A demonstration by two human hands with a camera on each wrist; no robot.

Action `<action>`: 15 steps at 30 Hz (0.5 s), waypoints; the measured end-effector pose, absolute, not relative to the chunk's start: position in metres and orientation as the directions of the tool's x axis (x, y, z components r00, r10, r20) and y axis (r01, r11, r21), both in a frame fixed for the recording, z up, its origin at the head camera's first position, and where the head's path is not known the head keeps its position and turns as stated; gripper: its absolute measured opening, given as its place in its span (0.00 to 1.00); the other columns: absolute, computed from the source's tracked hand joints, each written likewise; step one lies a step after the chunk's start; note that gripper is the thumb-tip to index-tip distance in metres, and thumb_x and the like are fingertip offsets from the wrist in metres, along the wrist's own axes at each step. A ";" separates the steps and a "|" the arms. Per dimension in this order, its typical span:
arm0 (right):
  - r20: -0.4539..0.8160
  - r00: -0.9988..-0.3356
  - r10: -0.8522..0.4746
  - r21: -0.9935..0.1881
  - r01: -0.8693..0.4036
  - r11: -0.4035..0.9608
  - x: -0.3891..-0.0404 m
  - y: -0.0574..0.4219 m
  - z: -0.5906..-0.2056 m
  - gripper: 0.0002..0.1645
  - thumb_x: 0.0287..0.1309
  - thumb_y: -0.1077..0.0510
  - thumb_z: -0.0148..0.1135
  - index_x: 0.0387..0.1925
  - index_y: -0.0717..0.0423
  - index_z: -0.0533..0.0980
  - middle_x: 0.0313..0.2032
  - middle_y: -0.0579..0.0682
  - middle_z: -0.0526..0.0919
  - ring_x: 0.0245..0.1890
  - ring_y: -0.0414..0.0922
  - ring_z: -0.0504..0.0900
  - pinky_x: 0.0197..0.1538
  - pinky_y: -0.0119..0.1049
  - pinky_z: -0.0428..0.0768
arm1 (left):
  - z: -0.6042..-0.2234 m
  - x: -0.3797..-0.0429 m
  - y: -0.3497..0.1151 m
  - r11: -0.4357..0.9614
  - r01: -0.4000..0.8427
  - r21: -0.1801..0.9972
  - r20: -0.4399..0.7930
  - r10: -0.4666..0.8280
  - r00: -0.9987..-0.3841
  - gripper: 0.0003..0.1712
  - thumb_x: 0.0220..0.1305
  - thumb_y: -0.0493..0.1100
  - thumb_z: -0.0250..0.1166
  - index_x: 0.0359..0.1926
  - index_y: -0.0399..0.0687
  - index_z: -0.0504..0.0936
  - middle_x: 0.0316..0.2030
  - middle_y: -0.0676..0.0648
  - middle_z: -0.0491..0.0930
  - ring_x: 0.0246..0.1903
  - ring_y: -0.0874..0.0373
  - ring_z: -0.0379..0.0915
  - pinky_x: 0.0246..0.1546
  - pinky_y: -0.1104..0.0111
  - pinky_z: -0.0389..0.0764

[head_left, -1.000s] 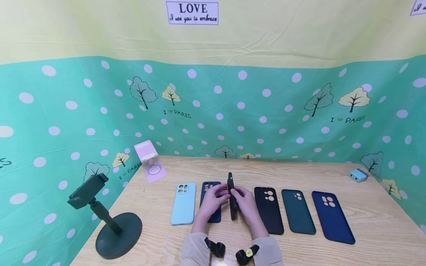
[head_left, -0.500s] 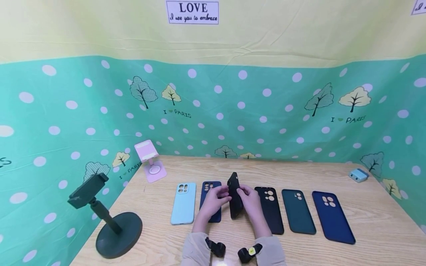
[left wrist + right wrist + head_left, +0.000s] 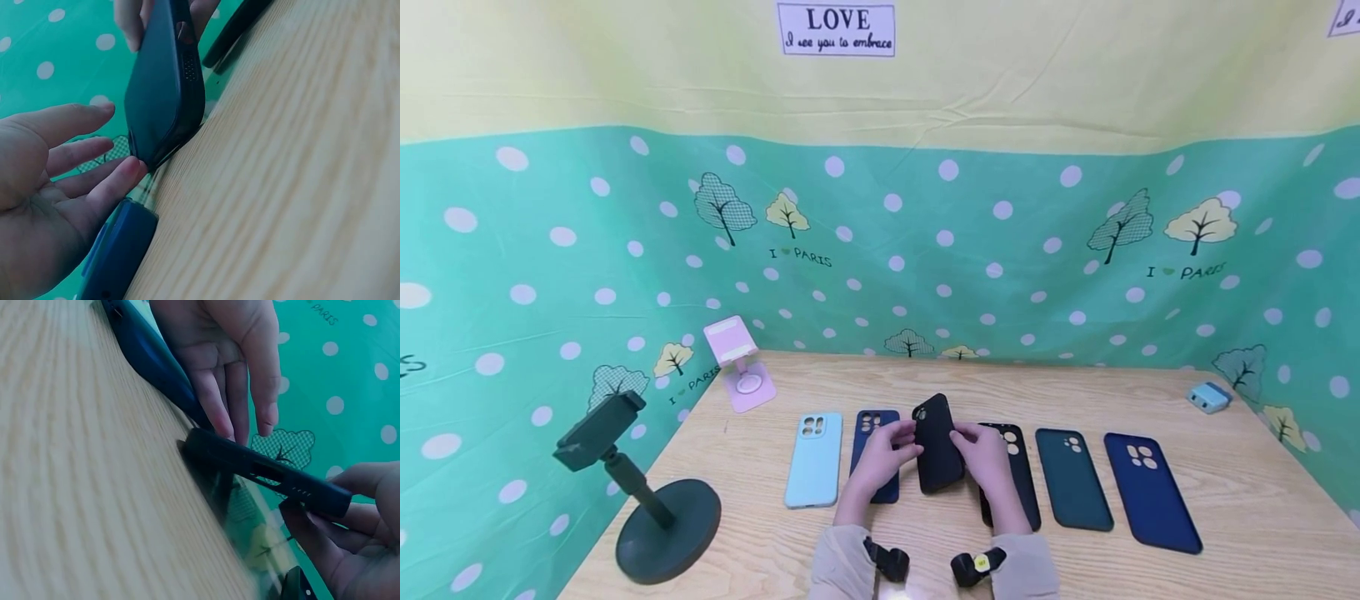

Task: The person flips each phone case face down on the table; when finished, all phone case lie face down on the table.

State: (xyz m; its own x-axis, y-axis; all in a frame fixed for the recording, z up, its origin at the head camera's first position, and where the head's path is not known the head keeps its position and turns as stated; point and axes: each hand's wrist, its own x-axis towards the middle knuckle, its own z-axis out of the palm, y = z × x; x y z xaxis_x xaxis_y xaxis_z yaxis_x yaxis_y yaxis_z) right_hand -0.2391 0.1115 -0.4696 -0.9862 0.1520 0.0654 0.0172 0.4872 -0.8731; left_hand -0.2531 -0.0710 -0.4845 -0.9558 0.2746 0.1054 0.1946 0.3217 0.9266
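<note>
A black phone case (image 3: 938, 446) is held tilted above the middle of the table, its flat face turned toward the head camera. My right hand (image 3: 987, 454) pinches its right edge between thumb and fingers; in the right wrist view a port slot and small holes show along its short end. My left hand (image 3: 882, 457) is at its left side. In the left wrist view those left fingertips (image 3: 131, 165) touch the case's lower corner, while the thumb stands apart from it. A navy phone case (image 3: 887, 483) lies partly hidden under the left hand.
A light blue phone case (image 3: 813, 467) lies left. Right are another black case (image 3: 1024, 483), partly behind my hand, a dark green case (image 3: 1075, 483) and a blue case (image 3: 1157, 500). A black stand (image 3: 658, 533), a pink stand (image 3: 748, 383) and a blue charger (image 3: 1208, 397) stand near the edges.
The black phone case has turned from edge-on to showing its flat face. My right hand has moved right with its edge; my left hand has stayed nearly in place.
</note>
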 end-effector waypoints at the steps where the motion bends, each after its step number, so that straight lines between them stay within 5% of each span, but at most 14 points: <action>1: 0.065 -0.985 0.157 -0.869 0.022 0.494 -0.239 0.113 -0.470 0.17 0.62 0.59 0.59 0.49 0.64 0.81 0.45 0.61 0.86 0.50 0.55 0.83 0.53 0.49 0.81 | -0.484 -0.253 -0.071 0.327 0.199 0.924 0.108 0.275 -0.955 0.26 0.63 0.38 0.64 0.60 0.30 0.73 0.56 0.32 0.77 0.56 0.40 0.76 0.56 0.51 0.79; 8: 0.093 -0.989 0.115 -0.851 -0.019 0.524 -0.238 0.118 -0.469 0.19 0.58 0.65 0.62 0.51 0.68 0.79 0.41 0.62 0.86 0.42 0.53 0.86 0.41 0.41 0.84 | -0.484 -0.250 -0.069 0.338 0.191 0.921 0.094 0.284 -0.954 0.27 0.63 0.37 0.65 0.61 0.30 0.72 0.57 0.30 0.75 0.58 0.38 0.73 0.57 0.54 0.79; 15: 0.095 -0.995 0.024 -0.801 -0.062 0.596 -0.237 0.120 -0.467 0.22 0.56 0.68 0.64 0.53 0.71 0.76 0.40 0.62 0.86 0.40 0.53 0.86 0.45 0.45 0.84 | -0.483 -0.249 -0.069 0.353 0.168 0.920 0.062 0.291 -0.955 0.28 0.64 0.37 0.64 0.64 0.33 0.70 0.60 0.31 0.74 0.61 0.41 0.72 0.58 0.57 0.78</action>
State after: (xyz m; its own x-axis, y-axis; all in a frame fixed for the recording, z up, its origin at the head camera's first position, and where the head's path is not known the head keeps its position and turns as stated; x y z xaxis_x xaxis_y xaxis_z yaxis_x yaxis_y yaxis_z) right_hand -0.2375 0.1197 -0.4671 -0.9951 0.0241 0.0954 -0.0623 0.5957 -0.8008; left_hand -0.2490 -0.0689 -0.4827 -0.9548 0.2906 0.0624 0.1678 0.3535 0.9203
